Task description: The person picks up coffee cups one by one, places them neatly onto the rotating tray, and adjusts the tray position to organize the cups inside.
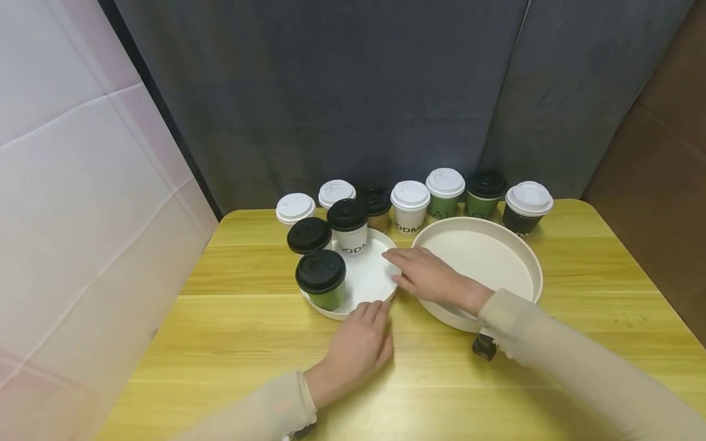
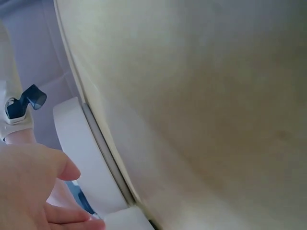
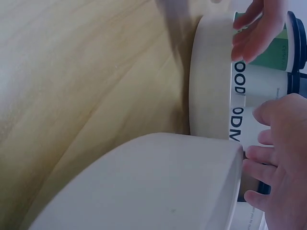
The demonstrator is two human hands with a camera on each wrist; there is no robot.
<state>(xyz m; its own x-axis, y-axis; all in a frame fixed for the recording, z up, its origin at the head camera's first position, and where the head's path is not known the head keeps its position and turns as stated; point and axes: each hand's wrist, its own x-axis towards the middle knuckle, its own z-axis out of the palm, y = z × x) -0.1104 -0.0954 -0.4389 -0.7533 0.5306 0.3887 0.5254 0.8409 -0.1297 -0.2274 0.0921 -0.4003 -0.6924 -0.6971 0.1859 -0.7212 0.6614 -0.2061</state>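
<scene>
Three black-lidded paper coffee cups stand toward the left of a round white tray (image 1: 366, 278): a green cup (image 1: 322, 278), a white cup (image 1: 349, 226) and another cup (image 1: 309, 235). At the tray's front rim is my left hand (image 1: 358, 343), its fingers reaching over the edge beside the green cup. My right hand (image 1: 427, 275) extends its fingers to the right rim of the same tray. Under my right wrist lies a second round cream tray (image 1: 480, 251). In the right wrist view, the fingers of the right hand (image 3: 285, 158) are spread and hold nothing.
Behind the trays, several lidded cups stand in a row along the table's back, among them a white-lidded cup (image 1: 410, 205) and a black cup (image 1: 527, 208). A grey curtain (image 1: 331, 92) hangs behind the wooden table (image 1: 237, 343). A pale sheet (image 1: 83, 202) borders the left.
</scene>
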